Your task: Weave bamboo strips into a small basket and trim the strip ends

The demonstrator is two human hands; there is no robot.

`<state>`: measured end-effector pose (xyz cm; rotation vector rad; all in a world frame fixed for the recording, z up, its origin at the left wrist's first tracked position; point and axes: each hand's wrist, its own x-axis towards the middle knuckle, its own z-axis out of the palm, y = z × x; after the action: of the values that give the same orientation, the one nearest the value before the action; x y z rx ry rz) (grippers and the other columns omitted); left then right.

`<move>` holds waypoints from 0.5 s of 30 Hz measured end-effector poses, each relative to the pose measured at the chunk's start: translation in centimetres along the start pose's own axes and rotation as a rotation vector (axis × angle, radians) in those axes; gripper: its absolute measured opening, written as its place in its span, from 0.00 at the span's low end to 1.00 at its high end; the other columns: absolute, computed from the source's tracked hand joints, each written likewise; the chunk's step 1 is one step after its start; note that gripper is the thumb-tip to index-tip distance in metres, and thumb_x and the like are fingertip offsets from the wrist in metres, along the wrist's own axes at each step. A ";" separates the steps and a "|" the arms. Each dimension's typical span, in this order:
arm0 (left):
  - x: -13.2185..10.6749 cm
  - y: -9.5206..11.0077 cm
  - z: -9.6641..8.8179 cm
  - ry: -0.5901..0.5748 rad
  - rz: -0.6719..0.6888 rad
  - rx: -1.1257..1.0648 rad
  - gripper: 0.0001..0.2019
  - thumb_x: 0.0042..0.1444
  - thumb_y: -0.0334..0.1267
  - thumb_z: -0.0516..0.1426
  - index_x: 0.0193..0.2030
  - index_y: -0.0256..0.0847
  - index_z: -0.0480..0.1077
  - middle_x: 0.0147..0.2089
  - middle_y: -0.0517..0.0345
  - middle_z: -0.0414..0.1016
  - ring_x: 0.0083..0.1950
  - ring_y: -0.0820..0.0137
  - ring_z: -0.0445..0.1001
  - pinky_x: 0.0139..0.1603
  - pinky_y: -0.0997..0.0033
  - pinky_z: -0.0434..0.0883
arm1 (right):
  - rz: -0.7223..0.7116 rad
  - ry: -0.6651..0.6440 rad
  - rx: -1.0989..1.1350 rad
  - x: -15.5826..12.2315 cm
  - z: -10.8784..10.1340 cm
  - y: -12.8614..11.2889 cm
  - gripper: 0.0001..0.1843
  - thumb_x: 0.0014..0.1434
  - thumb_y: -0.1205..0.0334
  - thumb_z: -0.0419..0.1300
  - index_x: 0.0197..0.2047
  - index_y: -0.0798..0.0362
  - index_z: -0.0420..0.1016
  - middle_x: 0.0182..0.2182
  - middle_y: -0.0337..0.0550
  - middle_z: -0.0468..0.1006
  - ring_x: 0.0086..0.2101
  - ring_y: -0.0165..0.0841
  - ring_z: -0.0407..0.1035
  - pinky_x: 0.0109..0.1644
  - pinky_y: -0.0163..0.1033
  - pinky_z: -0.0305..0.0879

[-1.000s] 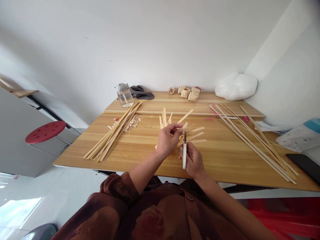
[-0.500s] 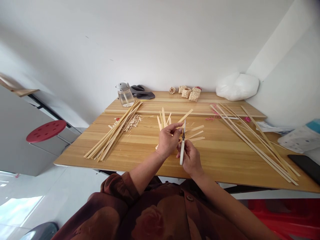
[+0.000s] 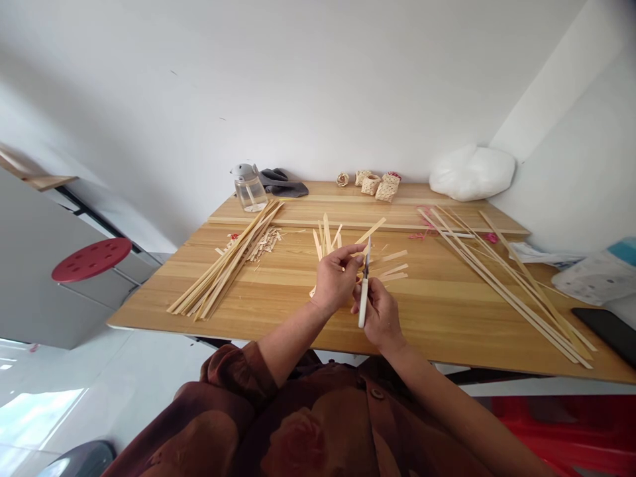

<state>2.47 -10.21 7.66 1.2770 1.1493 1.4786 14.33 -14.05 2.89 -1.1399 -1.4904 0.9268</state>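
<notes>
My right hand [image 3: 382,315] is closed around the white handle of a pair of scissors [image 3: 364,298], blades pointing up and away from me. Right beside the blades, the thumb and forefinger of my left hand [image 3: 336,278] pinch the end of a pale bamboo strip, which is mostly hidden by the fingers. Around and beyond both hands, strips [image 3: 326,232] from the same piece fan out to the back and the right. The middle of that piece is covered by my hands.
Long strips lie in a bundle [image 3: 233,262] at left by small offcuts [image 3: 265,245], and more [image 3: 507,285] at right. Behind are a water jug [image 3: 250,192], small woven baskets [image 3: 386,187] and a white bag [image 3: 472,173]. A phone [image 3: 606,331] lies at the right edge.
Almost nothing differs. Both hands, the scissors and the fanned strips appear shifted very slightly to the right; the grips are the same.
</notes>
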 end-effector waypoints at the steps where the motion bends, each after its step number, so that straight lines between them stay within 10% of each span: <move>1: 0.0 0.0 0.0 0.001 0.000 -0.003 0.18 0.58 0.42 0.63 0.52 0.38 0.81 0.25 0.65 0.69 0.24 0.79 0.67 0.26 0.79 0.71 | -0.005 0.002 -0.007 0.0 0.0 0.1 0.22 0.66 0.37 0.59 0.34 0.47 0.66 0.19 0.35 0.73 0.22 0.32 0.66 0.28 0.37 0.61; 15: 0.5 0.0 -0.3 -0.015 -0.016 0.009 0.15 0.61 0.39 0.61 0.51 0.38 0.81 0.33 0.57 0.78 0.33 0.74 0.76 0.29 0.78 0.75 | -0.007 0.035 -0.047 0.0 -0.6 0.3 0.23 0.65 0.37 0.61 0.32 0.48 0.69 0.18 0.34 0.70 0.20 0.30 0.63 0.26 0.36 0.60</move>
<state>2.07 -9.77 7.73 1.2800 1.1549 1.4518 14.97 -13.99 2.68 -1.1780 -1.4936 0.8671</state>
